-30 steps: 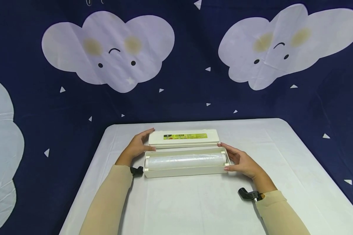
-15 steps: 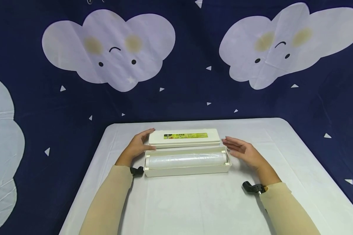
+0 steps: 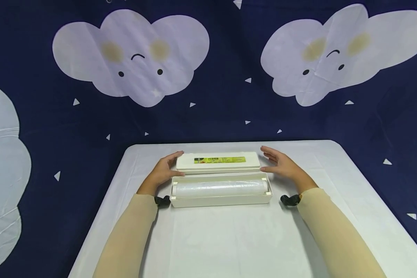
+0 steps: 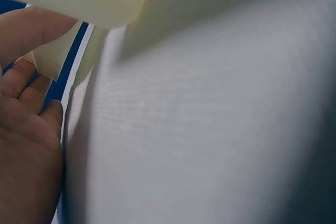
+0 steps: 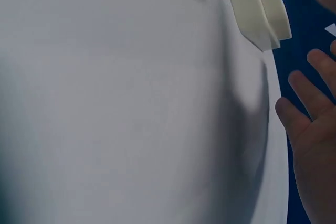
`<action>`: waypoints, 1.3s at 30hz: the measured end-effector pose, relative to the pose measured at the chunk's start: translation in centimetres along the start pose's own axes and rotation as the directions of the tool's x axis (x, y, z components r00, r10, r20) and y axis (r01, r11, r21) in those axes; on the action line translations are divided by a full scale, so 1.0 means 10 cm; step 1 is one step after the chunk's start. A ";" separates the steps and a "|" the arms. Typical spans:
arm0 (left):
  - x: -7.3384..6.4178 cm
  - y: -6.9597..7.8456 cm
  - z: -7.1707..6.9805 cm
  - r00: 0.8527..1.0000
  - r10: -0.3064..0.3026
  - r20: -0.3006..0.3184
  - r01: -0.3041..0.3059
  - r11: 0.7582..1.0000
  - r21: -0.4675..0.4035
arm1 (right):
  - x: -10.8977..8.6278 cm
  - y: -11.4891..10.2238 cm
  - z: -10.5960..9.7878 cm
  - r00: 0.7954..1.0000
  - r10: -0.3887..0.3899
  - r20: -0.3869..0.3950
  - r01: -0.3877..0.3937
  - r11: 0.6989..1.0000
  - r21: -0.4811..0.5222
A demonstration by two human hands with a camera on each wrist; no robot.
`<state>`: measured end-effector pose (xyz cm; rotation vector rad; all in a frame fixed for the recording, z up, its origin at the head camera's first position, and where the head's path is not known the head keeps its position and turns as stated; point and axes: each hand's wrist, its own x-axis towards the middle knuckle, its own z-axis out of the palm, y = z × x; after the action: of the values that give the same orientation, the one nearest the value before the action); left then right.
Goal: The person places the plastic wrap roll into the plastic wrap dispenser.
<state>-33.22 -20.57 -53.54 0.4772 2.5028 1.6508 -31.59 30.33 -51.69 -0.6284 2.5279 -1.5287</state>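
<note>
A cream lid (image 3: 217,166) with a yellow-green label lies on the table behind a long cream box (image 3: 222,200). Inside the box sits a roll of cling film (image 3: 220,188). My left hand (image 3: 162,170) grips the lid's left end, thumb at the front edge and fingers towards the back; the left wrist view shows those fingers (image 4: 31,85) against the end of the lid. Beside the lid's right end is my right hand (image 3: 281,166), thumb and fingers spread. In the right wrist view its fingers (image 5: 304,95) stand apart from the lid.
A white cloth covers the table (image 3: 222,239). Behind it hangs a dark blue curtain (image 3: 229,127) printed with white clouds and triangles. Black wrist cameras sit at both wrists, the left one (image 3: 162,201) close to the box's left end.
My right hand has let go of the box's right end and moved back to the lid's right end. The left hand stays at the lid's left end.
</note>
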 end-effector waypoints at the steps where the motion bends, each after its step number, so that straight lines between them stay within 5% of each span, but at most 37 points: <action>1: 0.00 0.01 0.00 1.000 0.001 0.004 -0.001 1.000 -0.006 | 0.03 0.00 0.00 1.000 0.006 0.011 -0.006 1.000 -0.018; 9: 0.00 0.05 0.02 1.000 -0.010 0.012 0.011 1.000 -0.023 | 0.18 0.00 0.07 0.996 0.089 0.033 -0.081 0.979 -0.185; 21: 0.01 0.02 0.03 1.000 -0.016 0.004 0.016 0.999 -0.033 | 0.27 -0.03 0.22 0.999 0.023 0.040 -0.018 0.993 -0.114; 39: -0.01 0.00 0.03 1.000 -0.002 -0.008 0.002 0.999 -0.038 | 0.30 0.02 0.29 0.997 0.074 -0.020 -0.077 0.983 -0.166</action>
<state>-33.03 -20.30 -53.70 0.4654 2.4718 1.6992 -33.43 26.81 -52.95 -0.5360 2.6771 -1.3121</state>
